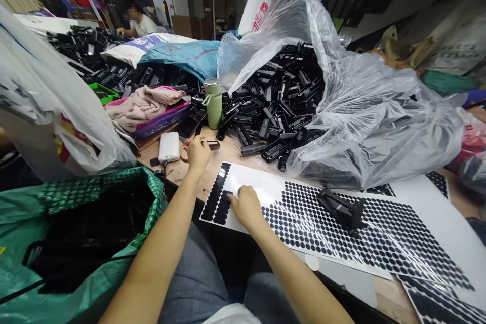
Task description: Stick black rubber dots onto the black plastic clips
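My left hand (199,154) is closed around a small black plastic part (213,145), whose end sticks out to the right of the fingers. Over a white sheet of black stickers (255,180), my right hand (247,206) pinches at a black sticker (229,196) near the sheet's left side; the fingertips partly hide it. Rows of round black dots cover the sheet's right portion. On top of those dots lies a larger black plastic piece (341,208). Red-handled scissors (184,153) rest just left of my left hand.
A clear plastic bag (364,116) spills a heap of black plastic parts (277,96) across the table's back. Nearby stand a green bottle (213,106), a white power bank (169,147) and a basket with cloth (148,106). A green bag (148,182) sits at lower left. Another person (142,23) is behind.
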